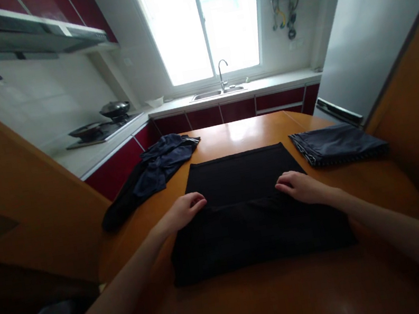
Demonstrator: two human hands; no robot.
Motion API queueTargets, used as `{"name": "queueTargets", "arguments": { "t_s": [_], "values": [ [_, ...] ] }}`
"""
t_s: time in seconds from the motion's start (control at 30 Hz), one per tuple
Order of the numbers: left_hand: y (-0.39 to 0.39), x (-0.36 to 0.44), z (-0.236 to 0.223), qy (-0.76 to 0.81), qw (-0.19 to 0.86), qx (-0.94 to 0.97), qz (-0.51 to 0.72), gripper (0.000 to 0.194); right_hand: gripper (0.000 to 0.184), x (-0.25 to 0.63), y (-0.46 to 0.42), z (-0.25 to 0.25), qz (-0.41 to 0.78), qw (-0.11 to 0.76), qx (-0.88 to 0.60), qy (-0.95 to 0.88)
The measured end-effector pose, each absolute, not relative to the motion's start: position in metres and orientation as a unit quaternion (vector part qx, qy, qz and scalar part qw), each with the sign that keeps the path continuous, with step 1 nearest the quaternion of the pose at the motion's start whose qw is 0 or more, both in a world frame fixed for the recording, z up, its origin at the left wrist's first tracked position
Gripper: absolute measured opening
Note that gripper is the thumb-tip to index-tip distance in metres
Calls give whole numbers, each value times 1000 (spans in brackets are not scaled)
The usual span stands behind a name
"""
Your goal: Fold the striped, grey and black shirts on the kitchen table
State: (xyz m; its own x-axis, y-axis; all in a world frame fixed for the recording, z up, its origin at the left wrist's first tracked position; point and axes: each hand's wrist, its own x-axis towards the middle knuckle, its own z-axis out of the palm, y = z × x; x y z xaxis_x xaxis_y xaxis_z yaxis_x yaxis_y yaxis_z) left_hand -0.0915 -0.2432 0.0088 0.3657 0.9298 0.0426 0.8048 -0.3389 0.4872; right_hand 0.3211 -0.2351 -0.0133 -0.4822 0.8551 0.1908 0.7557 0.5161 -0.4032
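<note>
A black garment (254, 230) lies spread on the wooden table in front of me, its near part folded over so that a straight edge crosses its middle. What kind of garment it is does not show. At the left end of that edge, my left hand (187, 210) is closed, thumb and fingers pinching the cloth. My right hand (302, 187) pinches the right end in the same way, fingers curled. The fingertips are partly lost against the dark fabric.
Rumpled dark blue and black clothes (158, 165) lie at the table's left edge. A neatly folded dark grey garment (339, 143) rests on the right. Beyond the wooden table (241, 133) are a counter with a sink (207, 94), a stove with pans (115, 108), and a fridge (365, 29).
</note>
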Motion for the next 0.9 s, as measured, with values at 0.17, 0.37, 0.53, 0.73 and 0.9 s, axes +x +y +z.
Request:
{"name": "queueTargets", "arguments": {
  "t_s": [0.17,0.37,0.53,0.73,0.9],
  "values": [
    [-237,-85,3,506,278,812,81,44,28,322,-241,-13,189,157,-442,-863],
    [-245,-87,11,425,279,857,85,42,31,327,-238,-16,233,181,-378,-878],
    [-242,-88,10,438,230,855,158,36,28,327,-229,-5,186,227,-382,-876],
    [-229,-91,-7,504,98,848,131,29,19,323,-206,-8,81,159,-435,-883],
    [-253,-50,4,481,21,861,162,43,29,296,-219,-8,32,157,-488,-858]
  ]
}}
